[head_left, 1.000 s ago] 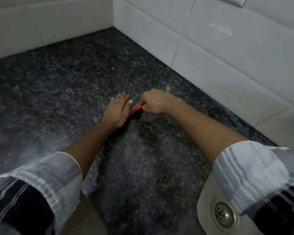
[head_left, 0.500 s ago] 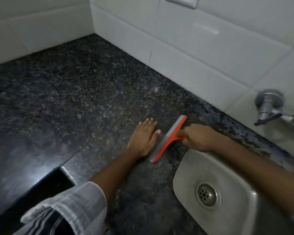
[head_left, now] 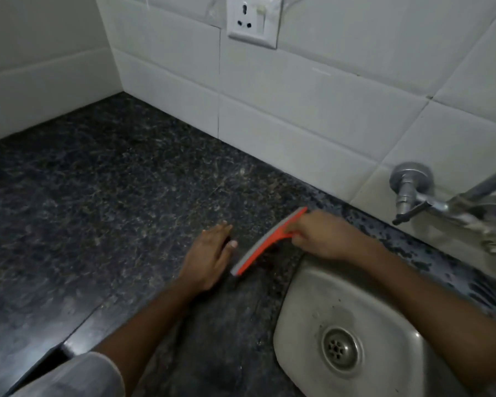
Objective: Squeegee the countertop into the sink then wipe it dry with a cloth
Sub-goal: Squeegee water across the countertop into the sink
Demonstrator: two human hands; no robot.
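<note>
An orange squeegee with a grey blade lies slanted on the dark speckled countertop, just left of the steel sink. My right hand is shut on its handle, above the sink's far left corner. My left hand rests flat on the countertop, fingers spread, just left of the blade and not touching it. No cloth is in view.
The sink has a round drain. A metal tap juts from the white tiled wall at the right. A white wall socket sits high on the tiles. The countertop's front edge drops off at lower left.
My right hand has pulled the squeegee rightward across the countertop to the sink's edge. My left hand followed and stays flat. The view has swung right, bringing the sink, tap and socket in.
</note>
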